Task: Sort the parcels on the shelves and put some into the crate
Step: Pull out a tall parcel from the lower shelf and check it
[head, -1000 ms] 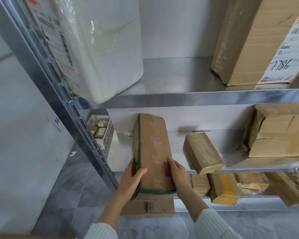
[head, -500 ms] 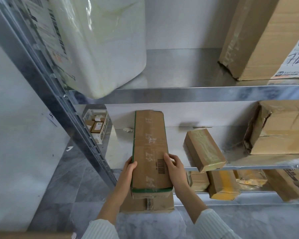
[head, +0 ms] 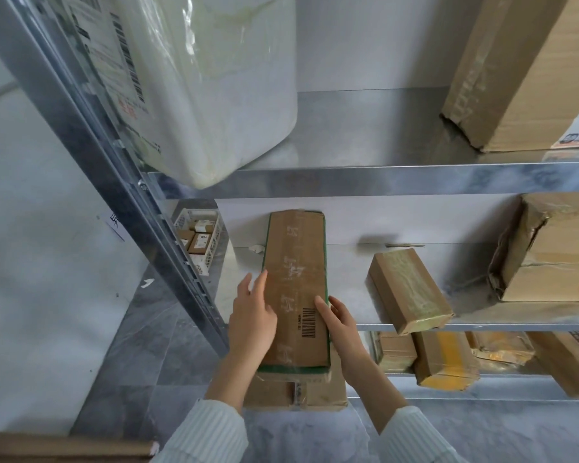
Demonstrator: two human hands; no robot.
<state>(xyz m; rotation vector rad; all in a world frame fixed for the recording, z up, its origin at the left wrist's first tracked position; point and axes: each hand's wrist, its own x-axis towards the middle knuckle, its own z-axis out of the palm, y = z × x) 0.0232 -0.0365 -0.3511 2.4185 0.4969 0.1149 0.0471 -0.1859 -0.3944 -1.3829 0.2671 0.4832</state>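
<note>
A long flat cardboard parcel [head: 295, 289] with green edges and a barcode lies on the middle shelf [head: 482, 326], its near end hanging over the front rim. My left hand [head: 251, 319] rests against the parcel's left edge with straight fingers. Near the barcode, my right hand [head: 340, 324] holds the right edge, thumb on top and fingers down the side. A white crate [head: 198, 240] with several small boxes sits on the floor behind the shelf post.
A small taped box [head: 410, 289] and a crumpled carton [head: 555, 248] share the middle shelf. Above are a white wrapped parcel [head: 208, 78] and a large carton [head: 515, 68]. Several boxes [head: 445, 359] fill the lower shelf. The steel post [head: 114, 162] stands at left.
The long parcel went from tilted on its edge to flat and slid deeper onto the shelf. My left hand let go of its grip and its fingers straightened.
</note>
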